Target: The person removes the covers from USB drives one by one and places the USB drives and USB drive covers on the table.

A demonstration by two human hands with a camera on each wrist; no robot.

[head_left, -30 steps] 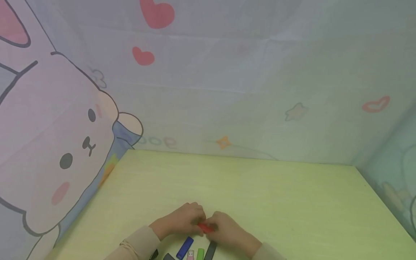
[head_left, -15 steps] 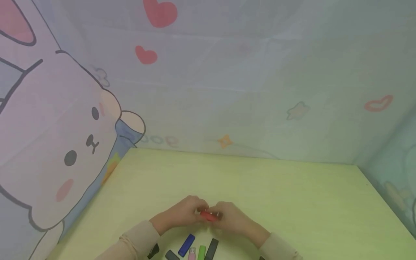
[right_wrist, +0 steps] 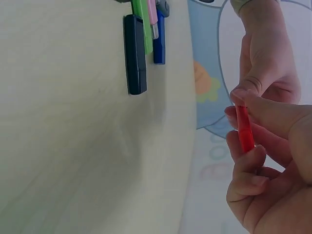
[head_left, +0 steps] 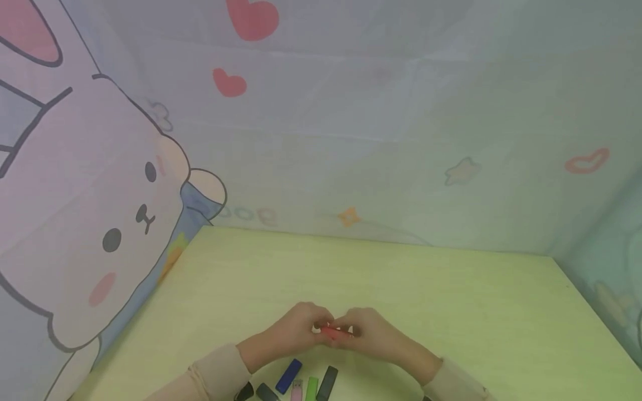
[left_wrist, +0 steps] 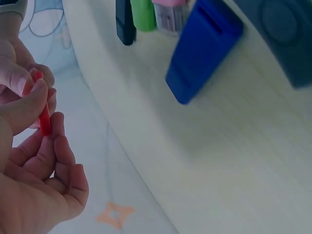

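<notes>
A slim red USB stick [head_left: 335, 333] is held between both hands above the table, its ends partly covered by fingers. My left hand [head_left: 303, 332] pinches it from the left, and my right hand [head_left: 373, 334] pinches it from the right, with the fingertips of both meeting at it. From the left wrist view, the red stick [left_wrist: 44, 112] points downward between thumb and fingers. Seen from the right wrist, the red stick [right_wrist: 245, 127] is gripped by thumbs and fingertips of both hands. Below the hands lie a blue stick [head_left: 288, 376] and a pink USB stick [head_left: 297, 391] with a metal plug.
Beside the pink one are a green stick [head_left: 311, 389] and a dark grey stick [head_left: 327, 383]. Another grey stick [head_left: 267, 392] lies to the left, cut by the frame edge. The pale yellow table [head_left: 426, 301] meets a printed cloth backdrop [head_left: 351, 111] behind and at the sides.
Both hands have lifted the red USB stick up and slightly to the right, away from the other sticks. The dark grey stick, partly covered before, now shows more fully.
</notes>
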